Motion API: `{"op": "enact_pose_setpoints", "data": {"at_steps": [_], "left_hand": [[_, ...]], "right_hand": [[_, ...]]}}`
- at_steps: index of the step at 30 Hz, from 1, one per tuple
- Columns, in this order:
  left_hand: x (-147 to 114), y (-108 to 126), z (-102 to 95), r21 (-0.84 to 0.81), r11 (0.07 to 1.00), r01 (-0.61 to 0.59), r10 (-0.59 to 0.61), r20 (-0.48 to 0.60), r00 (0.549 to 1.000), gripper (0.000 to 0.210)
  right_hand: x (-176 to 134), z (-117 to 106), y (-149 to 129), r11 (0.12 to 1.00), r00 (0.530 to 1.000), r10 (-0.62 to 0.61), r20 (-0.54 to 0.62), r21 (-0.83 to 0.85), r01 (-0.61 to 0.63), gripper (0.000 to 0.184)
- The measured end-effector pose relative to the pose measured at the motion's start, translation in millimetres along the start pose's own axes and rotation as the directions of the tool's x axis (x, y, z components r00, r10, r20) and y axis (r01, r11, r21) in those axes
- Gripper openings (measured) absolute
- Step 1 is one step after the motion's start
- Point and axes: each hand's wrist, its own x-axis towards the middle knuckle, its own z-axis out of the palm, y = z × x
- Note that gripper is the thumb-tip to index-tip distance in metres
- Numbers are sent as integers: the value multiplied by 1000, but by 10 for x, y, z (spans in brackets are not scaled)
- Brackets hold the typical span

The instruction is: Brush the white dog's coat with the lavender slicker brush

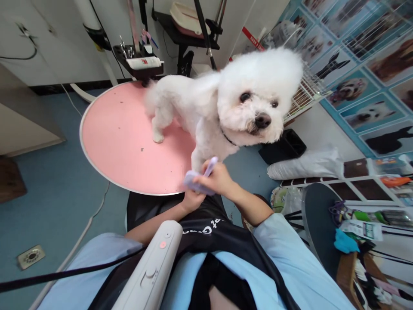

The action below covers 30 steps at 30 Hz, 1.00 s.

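A fluffy white dog [206, 99] with a thin dark collar stands on a round pink grooming table [112, 142], its head turned toward the camera. My right hand [221, 178] is closed around the handle of a purple slicker brush [201, 184], just below the dog's front leg [196, 159]. Low at the table's rim, my left hand [192, 200] is curled under the brush head and close to that leg. The brush covers its fingers, so whether it grips the paw or the brush does not show. The dog's front paws are hidden.
A grey-white hair dryer [151, 267] juts up before my chest. Behind the table stands a tool tray [138, 69] with scissors and a white tube. To the right are a wire cage [303, 94], a dark round stool [319, 228] and cluttered shelves. A cord [87, 228] crosses the floor.
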Motion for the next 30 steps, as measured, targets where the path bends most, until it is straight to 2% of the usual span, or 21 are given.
{"op": "enact_pose_setpoints", "data": {"at_steps": [3, 5, 6, 7, 8, 9, 11, 12, 13, 15, 16, 17, 18, 20, 21, 22, 23, 25, 27, 28, 30], "left_hand": [[55, -34, -30, 41, 993, -110, 104, 120, 987, 48], [172, -56, -94, 133, 964, -230, 196, 231, 953, 43], [264, -54, -143, 191, 939, -287, 237, 249, 939, 43], [379, -32, -201, 250, 908, -335, 280, 231, 932, 46], [515, 14, -263, 308, 876, -372, 332, 178, 927, 50], [667, 90, -323, 360, 841, -404, 394, 105, 913, 54], [1002, 335, -411, 442, 762, -472, 532, -13, 847, 57], [1172, 496, -428, 474, 709, -521, 601, -21, 799, 56], [1336, 672, -424, 499, 650, -573, 660, 3, 751, 55], [1631, 1039, -356, 517, 521, -679, 757, 87, 647, 52], [1757, 1215, -303, 514, 464, -722, 795, 117, 595, 53], [1866, 1380, -246, 505, 413, -758, 828, 140, 544, 56], [1956, 1535, -191, 491, 366, -791, 855, 160, 494, 61], [2080, 1816, -99, 448, 272, -851, 896, 206, 394, 76], [2110, 1944, -64, 420, 218, -881, 907, 246, 342, 83], [2119, 2065, -33, 395, 167, -903, 907, 299, 298, 85], [2106, 2175, -3, 380, 121, -917, 890, 367, 269, 82], [2021, 2355, 57, 379, 56, -924, 804, 532, 267, 55], [1882, 2461, 111, 408, 30, -912, 671, 668, 321, 17], [1802, 2484, 129, 418, 26, -908, 621, 705, 342, 10], [1632, 2480, 133, 408, 12, -913, 584, 738, 338, 16]], "right_hand": [[26, 20, 101, 1000, 962, -13, -271, 3, 15, 49], [79, -20, 189, 996, 971, -86, -223, 6, 90, 47], [106, -64, 238, 994, 972, -106, -210, 18, 112, 46], [127, -122, 288, 991, 958, -112, -266, 36, 126, 46], [137, -187, 338, 987, 908, -112, -405, 61, 149, 47], [135, -252, 385, 976, 803, -110, -585, 88, 198, 48], [103, -344, 466, 933, 526, -107, -844, 97, 346, 51], [87, -366, 500, 913, 457, -107, -883, 95, 397, 51], [84, -380, 533, 906, 481, -93, -872, 126, 404, 52], [133, -433, 604, 922, 638, -6, -770, 242, 301, 50], [182, -495, 648, 928, 688, 53, -724, 291, 234, 48], [231, -585, 696, 927, 688, 119, -716, 329, 182, 45], [266, -691, 747, 921, 642, 192, -742, 363, 144, 42], [234, -867, 842, 899, 489, 329, -808, 427, 100, 37], [153, -885, 878, 878, 450, 399, -799, 475, 65, 36], [29, -831, 902, 846, 457, 466, -757, 532, 18, 37], [-129, -701, 914, 820, 503, 500, -705, 571, -14, 37], [-499, -260, 914, 742, 671, 551, -496, 659, -121, 43], [-857, 240, 915, 656, 795, 561, -231, 710, -256, 48], [-1004, 436, 927, 610, 855, 519, 20, 691, -387, 47], [-1194, 608, 974, 627, 868, 397, 298, 603, -494, 35]]}}
